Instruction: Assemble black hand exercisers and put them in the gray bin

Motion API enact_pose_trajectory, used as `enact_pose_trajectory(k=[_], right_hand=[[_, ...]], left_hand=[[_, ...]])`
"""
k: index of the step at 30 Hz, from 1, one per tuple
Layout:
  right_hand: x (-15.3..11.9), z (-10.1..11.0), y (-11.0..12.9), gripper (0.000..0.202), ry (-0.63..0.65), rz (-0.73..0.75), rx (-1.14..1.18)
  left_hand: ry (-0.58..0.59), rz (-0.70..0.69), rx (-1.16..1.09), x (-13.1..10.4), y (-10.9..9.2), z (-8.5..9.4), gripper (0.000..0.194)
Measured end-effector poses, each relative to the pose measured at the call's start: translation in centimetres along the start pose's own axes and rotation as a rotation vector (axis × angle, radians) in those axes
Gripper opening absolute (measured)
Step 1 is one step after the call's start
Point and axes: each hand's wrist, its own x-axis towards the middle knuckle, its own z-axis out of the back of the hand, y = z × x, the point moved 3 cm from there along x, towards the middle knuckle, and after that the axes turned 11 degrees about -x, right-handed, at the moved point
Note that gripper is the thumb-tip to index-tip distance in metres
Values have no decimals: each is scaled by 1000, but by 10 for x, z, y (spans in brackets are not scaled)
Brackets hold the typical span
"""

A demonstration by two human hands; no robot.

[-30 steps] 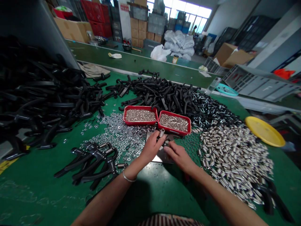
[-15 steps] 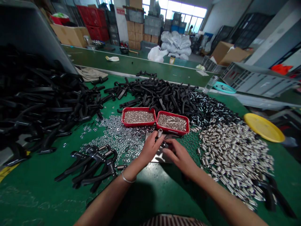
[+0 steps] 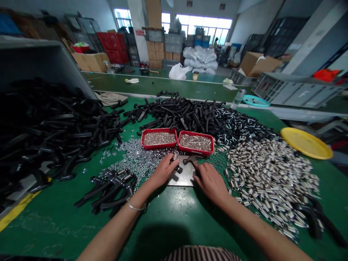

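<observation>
My left hand [image 3: 162, 170] pinches a spring [image 3: 175, 156]; my right hand [image 3: 210, 181] grips a black handle [image 3: 190, 160]. Left of them lie a few finished grippers [image 3: 112, 186]; big part heaps remain.

Both forearms extended forward, converging; left hand [image 3: 162, 171] fingers curled, right hand [image 3: 210, 181] palm down, fingertips nearly meeting.
</observation>
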Motion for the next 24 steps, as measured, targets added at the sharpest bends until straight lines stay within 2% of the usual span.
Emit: enact_pose_trajectory(k=[2,4,7,10,14,16,18,20,22,24], right_hand=[[-6,-6,-13,16,-9,3,-278],[-7,-14,-25,12,21,-28,-395],[-1,-23,-38,9,48,-53,-403],[0,-19,-52,7,22,-52,-321],[-21,6,-87,8,-128,-137,-91],[-38,18,-104,12,-118,-203,130],[-56,22,-110,22,28,-279,473],[-73,20,-100,33,218,-341,822],[-90,14,-81,38,330,-387,1059],[-108,4,-62,40,365,-418,1189]], left_hand=[[127,-40,91,6,0,6,21],[301,-77,185,14,-1,4,19],[488,-85,342,26,0,-12,16],[552,-82,470,38,5,-33,13],[532,-133,561,52,2,-44,20],[475,-194,558,65,-7,-42,25],[359,-210,602,86,-17,-39,22],[253,-155,701,113,-22,-40,18],[218,-71,785,138,-20,-44,14],[230,-12,808,157,-13,-50,11]])
